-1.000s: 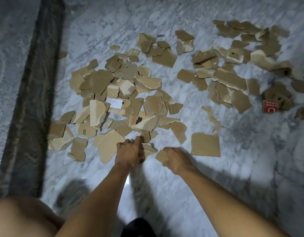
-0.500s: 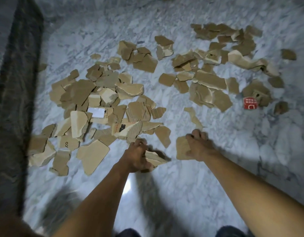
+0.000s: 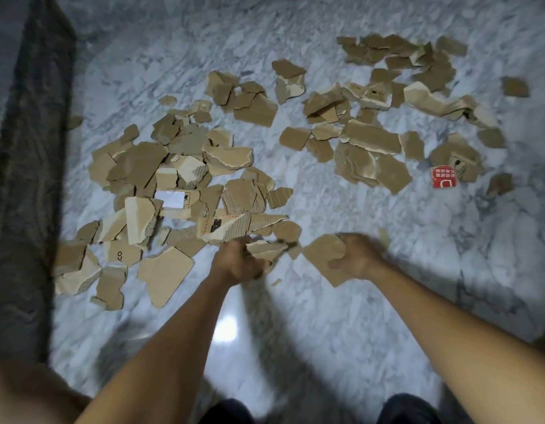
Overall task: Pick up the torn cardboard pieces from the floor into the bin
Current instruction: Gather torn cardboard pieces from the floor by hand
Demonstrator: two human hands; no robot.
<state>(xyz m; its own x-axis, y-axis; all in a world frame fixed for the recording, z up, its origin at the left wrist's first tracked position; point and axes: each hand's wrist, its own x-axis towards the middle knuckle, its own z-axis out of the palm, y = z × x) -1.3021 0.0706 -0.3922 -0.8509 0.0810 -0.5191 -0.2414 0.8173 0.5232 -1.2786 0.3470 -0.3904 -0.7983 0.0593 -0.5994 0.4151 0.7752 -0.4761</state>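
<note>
Several torn brown cardboard pieces lie scattered over the white marble floor [image 3: 326,316]. One heap [image 3: 179,179] spreads at the left, another heap [image 3: 372,142] at the upper right. My left hand [image 3: 239,264] grips a small bunch of torn pieces [image 3: 266,249] at the near edge of the left heap. My right hand [image 3: 358,255] holds a large flat piece [image 3: 321,255] lifted just off the floor. No bin is in view.
A dark stone strip [image 3: 23,194] runs down the left side of the floor. A red printed scrap [image 3: 443,178] lies at the right among the cardboard. My knee [image 3: 26,396] shows at the bottom left, dark shoes at the bottom edge.
My left hand closed round pieces at the heap's edge and lifted them. My right hand moved right, took hold of the large flat piece and raised it.
</note>
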